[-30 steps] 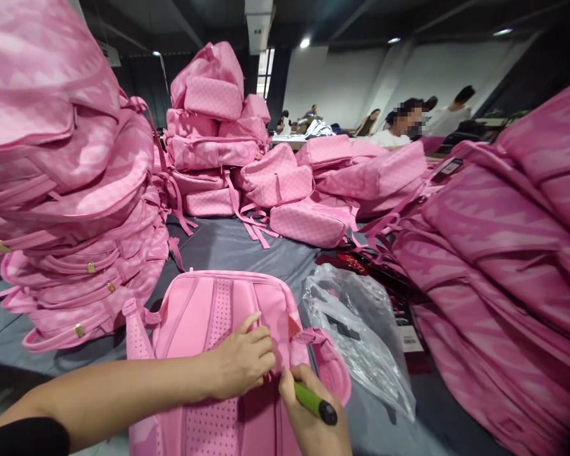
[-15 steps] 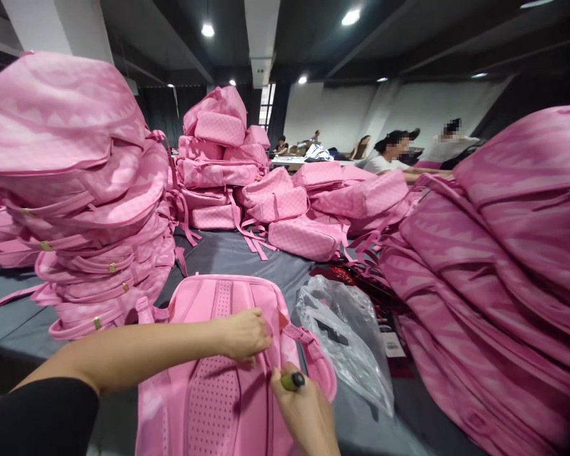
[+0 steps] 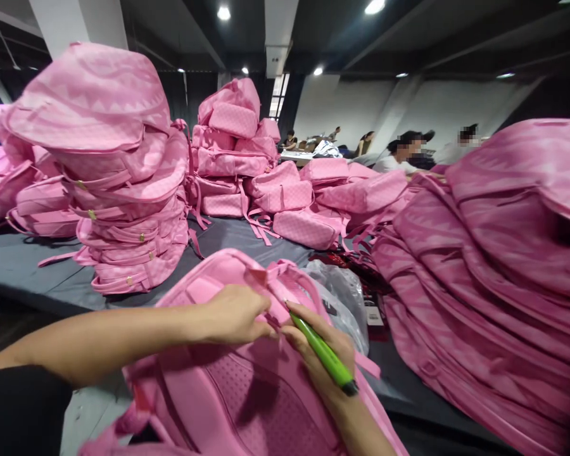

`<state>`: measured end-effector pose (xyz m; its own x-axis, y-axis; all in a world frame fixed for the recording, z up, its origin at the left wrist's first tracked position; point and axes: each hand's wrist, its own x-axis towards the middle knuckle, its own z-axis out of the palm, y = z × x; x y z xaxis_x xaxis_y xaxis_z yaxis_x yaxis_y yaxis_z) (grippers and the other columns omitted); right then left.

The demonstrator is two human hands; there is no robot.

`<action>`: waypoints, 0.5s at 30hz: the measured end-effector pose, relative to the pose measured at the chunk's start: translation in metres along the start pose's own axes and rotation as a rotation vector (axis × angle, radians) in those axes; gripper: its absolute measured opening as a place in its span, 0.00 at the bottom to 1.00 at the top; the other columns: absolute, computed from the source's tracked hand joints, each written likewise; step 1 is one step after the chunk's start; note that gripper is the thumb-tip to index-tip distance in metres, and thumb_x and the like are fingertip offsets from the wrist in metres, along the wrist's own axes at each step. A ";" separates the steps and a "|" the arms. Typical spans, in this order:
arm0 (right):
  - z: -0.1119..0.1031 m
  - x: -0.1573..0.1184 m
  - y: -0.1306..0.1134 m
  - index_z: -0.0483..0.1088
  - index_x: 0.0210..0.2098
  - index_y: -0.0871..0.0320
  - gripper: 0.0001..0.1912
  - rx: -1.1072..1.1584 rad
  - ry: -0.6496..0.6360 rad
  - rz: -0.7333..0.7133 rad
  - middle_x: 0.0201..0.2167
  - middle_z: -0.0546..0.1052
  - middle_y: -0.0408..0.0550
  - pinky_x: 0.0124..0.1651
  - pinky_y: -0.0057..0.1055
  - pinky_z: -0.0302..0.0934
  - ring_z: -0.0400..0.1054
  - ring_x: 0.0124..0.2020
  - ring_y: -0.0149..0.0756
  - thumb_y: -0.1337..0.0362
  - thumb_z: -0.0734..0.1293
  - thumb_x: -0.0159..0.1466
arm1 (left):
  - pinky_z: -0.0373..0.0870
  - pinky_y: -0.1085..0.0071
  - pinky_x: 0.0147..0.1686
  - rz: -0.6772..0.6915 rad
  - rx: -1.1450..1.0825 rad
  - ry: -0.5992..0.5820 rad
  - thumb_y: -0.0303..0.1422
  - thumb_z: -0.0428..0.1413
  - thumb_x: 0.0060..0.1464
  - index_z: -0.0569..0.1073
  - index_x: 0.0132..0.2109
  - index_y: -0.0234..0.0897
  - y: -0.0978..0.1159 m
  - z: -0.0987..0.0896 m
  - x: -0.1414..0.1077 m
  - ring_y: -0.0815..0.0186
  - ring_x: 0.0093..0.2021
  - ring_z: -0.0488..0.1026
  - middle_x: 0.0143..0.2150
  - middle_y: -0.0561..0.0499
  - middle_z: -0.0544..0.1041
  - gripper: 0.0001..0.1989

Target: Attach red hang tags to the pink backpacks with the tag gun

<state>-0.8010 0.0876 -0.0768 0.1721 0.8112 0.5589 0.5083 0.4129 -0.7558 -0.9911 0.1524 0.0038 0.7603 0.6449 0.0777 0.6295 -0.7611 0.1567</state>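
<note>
A pink backpack (image 3: 190, 392) lies tilted in front of me at the table's near edge, its dotted back panel facing up. My left hand (image 3: 240, 315) is closed on the fabric near the bag's side edge, thumb and fingers pinching it. Right beside it, my right hand (image 3: 341, 339) grips a slim green tool (image 3: 320, 348) with a black end and a narrow tip. That tip points at the pinched spot; I cannot tell whether it touches the fabric. The fingers hide what exactly lies between the two hands.
Stacked pink backpacks rise at the left (image 3: 133, 183) and right (image 3: 456, 253). More pink bags (image 3: 289, 190) lie across the far side of the dark-covered table (image 3: 237, 234). A clear plastic bag (image 3: 346, 294) rests beyond my right hand. Several people (image 3: 403, 152) are in the background.
The backpack has turned and come up tilted toward me. Both hands now meet at its side edge, and the green tool has swung so its length shows.
</note>
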 end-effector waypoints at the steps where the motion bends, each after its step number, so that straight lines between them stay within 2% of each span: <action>1: 0.005 -0.001 0.010 0.78 0.48 0.54 0.18 -0.007 -0.049 -0.032 0.35 0.82 0.49 0.40 0.35 0.74 0.78 0.33 0.40 0.53 0.71 0.61 | 0.63 0.69 0.27 -0.001 -0.018 -0.017 0.39 0.56 0.58 0.77 0.38 0.38 -0.006 0.011 0.000 0.59 0.32 0.78 0.34 0.48 0.81 0.09; 3: 0.018 -0.005 0.035 0.76 0.49 0.55 0.16 -0.043 -0.111 -0.125 0.38 0.82 0.50 0.44 0.37 0.74 0.78 0.38 0.41 0.56 0.68 0.64 | 0.66 0.69 0.30 0.045 -0.021 -0.052 0.33 0.57 0.56 0.77 0.38 0.37 -0.021 0.033 0.005 0.60 0.36 0.78 0.37 0.48 0.81 0.06; 5: 0.029 -0.010 0.056 0.74 0.52 0.55 0.16 -0.093 -0.082 -0.228 0.42 0.81 0.51 0.47 0.38 0.73 0.78 0.42 0.41 0.61 0.66 0.66 | 0.68 0.68 0.36 0.094 -0.015 -0.083 0.30 0.59 0.53 0.77 0.39 0.37 -0.036 0.048 0.011 0.58 0.40 0.78 0.39 0.48 0.81 0.06; 7: 0.039 -0.011 0.064 0.70 0.56 0.54 0.18 -0.134 -0.046 -0.307 0.45 0.80 0.51 0.49 0.38 0.72 0.76 0.45 0.39 0.65 0.67 0.66 | 0.68 0.65 0.40 0.119 0.008 -0.099 0.32 0.62 0.51 0.76 0.40 0.37 -0.046 0.056 0.014 0.56 0.41 0.77 0.39 0.47 0.81 0.08; 9: 0.047 -0.009 0.060 0.68 0.57 0.54 0.21 -0.173 -0.059 -0.392 0.46 0.79 0.52 0.49 0.39 0.71 0.75 0.46 0.40 0.67 0.68 0.65 | 0.68 0.63 0.42 0.120 0.080 -0.067 0.32 0.62 0.52 0.75 0.39 0.35 -0.052 0.060 0.011 0.56 0.39 0.77 0.37 0.45 0.80 0.08; 12: 0.053 -0.007 0.044 0.68 0.56 0.54 0.19 -0.216 -0.084 -0.471 0.40 0.79 0.49 0.42 0.36 0.70 0.75 0.40 0.38 0.69 0.66 0.65 | 0.67 0.64 0.41 0.152 0.160 0.035 0.33 0.61 0.55 0.74 0.38 0.33 -0.051 0.060 -0.003 0.58 0.37 0.76 0.35 0.45 0.79 0.07; 15: 0.052 -0.012 0.033 0.69 0.55 0.53 0.19 -0.213 -0.031 -0.471 0.37 0.77 0.48 0.40 0.35 0.68 0.73 0.37 0.37 0.70 0.66 0.65 | 0.67 0.66 0.39 0.192 0.070 0.170 0.36 0.57 0.60 0.73 0.37 0.35 -0.048 0.045 -0.020 0.62 0.36 0.75 0.33 0.49 0.78 0.08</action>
<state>-0.8305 0.1134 -0.1257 -0.1405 0.5710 0.8089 0.6859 0.6453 -0.3364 -1.0287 0.1729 -0.0494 0.8325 0.4866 0.2650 0.4906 -0.8696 0.0555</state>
